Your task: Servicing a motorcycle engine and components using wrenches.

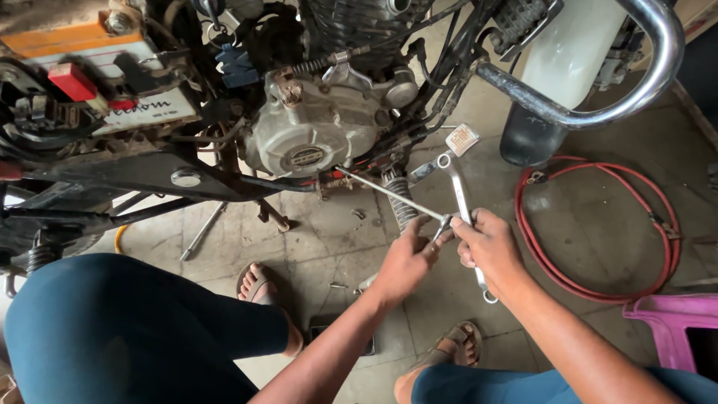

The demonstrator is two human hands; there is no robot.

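Between the two knees, low over the tiled floor [329,224], the left hand [407,262] and the right hand [490,251] are meeting at the near end of a long thin metal rod [389,193]. The left hand's fingertips are pinching the rod's tip; the right hand is wrapping closed around the shaft of a silver ring spanner [458,191], whose ring end is standing up beyond the knuckles and whose other end is poking out below the palm. Whether the spanner is touching the rod at the pinch is hard to tell.

Up and far to the left of the grip, a boxy battery [90,67] is sitting in the motorcycle frame: orange top, a red cap on its terminal, and a white rectangular label with dark lettering on its side. Closer, up and left along the rod, a small round dark badge is showing on the grey engine cover [314,138]. Just above the spanner's ring, a small square amber reflector [462,139] is lying on the floor.

The rod is looking straight, bare and bright, running from the pinch up-left to the underside of the engine beside a coil spring [400,198]. To the right of the grip a red cable [598,224] is lying looped on the floor, with a pink plastic stool [669,318] below it. A chrome guard bar [598,105] is curving above.
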